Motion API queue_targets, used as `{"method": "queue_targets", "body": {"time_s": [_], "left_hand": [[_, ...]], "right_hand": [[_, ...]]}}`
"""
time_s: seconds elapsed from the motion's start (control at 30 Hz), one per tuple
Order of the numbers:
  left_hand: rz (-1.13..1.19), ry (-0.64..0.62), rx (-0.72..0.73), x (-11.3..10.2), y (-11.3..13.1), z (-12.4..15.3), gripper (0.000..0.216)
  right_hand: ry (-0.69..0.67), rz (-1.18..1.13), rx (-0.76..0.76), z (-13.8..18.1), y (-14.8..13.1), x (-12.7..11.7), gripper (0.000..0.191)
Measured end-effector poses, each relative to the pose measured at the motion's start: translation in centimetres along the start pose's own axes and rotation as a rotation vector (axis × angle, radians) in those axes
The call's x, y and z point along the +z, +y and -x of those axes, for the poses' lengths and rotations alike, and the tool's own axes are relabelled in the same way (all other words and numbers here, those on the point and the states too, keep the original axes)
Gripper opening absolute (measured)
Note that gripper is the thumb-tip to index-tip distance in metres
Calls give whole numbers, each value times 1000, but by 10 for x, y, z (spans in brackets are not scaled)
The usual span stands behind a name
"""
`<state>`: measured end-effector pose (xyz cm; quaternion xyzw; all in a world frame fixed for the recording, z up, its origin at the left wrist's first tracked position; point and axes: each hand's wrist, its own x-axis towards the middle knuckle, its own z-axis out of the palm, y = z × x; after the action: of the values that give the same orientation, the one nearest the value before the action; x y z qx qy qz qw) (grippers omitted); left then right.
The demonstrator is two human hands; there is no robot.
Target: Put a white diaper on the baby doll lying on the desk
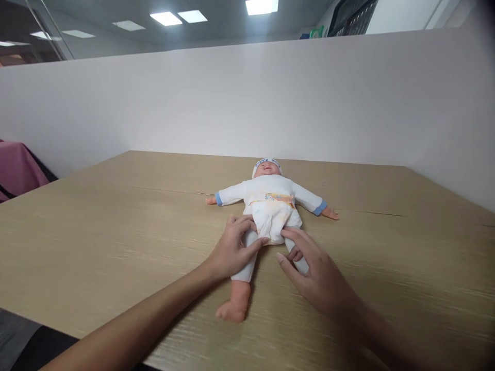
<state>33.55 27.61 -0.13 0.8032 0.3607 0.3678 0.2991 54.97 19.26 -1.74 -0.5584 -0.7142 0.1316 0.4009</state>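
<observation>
**Both hands on the doll's legs, at the diaper's lower edge**

Your left hand (pixel 232 250) is curled around the doll's (pixel 268 198) leg on the left of the picture, fingers (pixel 243 222) wrapped over the thigh and thumb reaching across to the bottom edge of the diaper (pixel 273 219). So: closed on the leg, a loose grip rather than a fist.

Your right hand (pixel 315 273) lies over the other leg, mostly hiding it. Fingers are extended and spread; the fingertips reach the diaper's lower right edge, and one finger lies flat on the table (pixel 116 221). Open, resting on the leg, nothing clamped.

The doll lies on its back near the middle of the wooden table, head pointing away from you, arms spread out to both sides. It wears a white long-sleeved top with blue cuffs, a white cap (pixel 266 164), and a white diaper with a coloured band at the waist. One bare foot (pixel 234 306) sticks out below your left hand, toward the near edge.

A plain white partition (pixel 247 98) runs behind the table. Pink cloth (pixel 17 172) shows at the far left.
</observation>
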Motion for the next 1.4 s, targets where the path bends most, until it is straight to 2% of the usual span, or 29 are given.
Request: {"method": "queue_targets", "body": {"time_s": [0.27, 0.4, 0.5, 0.63, 0.9, 1.03, 1.17, 1.4], "left_hand": [[-29, -63, -68, -3, 0, -2, 25], [-50, -70, -85, -4, 0, -4, 24], [-53, -62, -107, -5, 2, -6, 24], [-44, -44, -108, -5, 4, -8, 26], [-113, 51, -62, -4, 6, -1, 23], [-118, 51, -41, 1, 4, 0, 24], [-90, 38, -62, 3, 2, -2, 20], [-56, -59, 7, -5, 2, -3, 19]], "right_hand": [[-57, 16, 151, -4, -5, -2, 49], [-47, -118, 270, -9, -6, -2, 43], [11, -177, 315, -10, -7, -2, 39], [70, -71, 290, -6, -9, -4, 32], [51, 126, 68, -3, -9, 2, 24], [-12, 134, 53, -2, -9, 3, 22], [-20, 105, 31, -3, -10, 0, 22], [-57, 15, 124, -7, -15, -7, 27]]}}
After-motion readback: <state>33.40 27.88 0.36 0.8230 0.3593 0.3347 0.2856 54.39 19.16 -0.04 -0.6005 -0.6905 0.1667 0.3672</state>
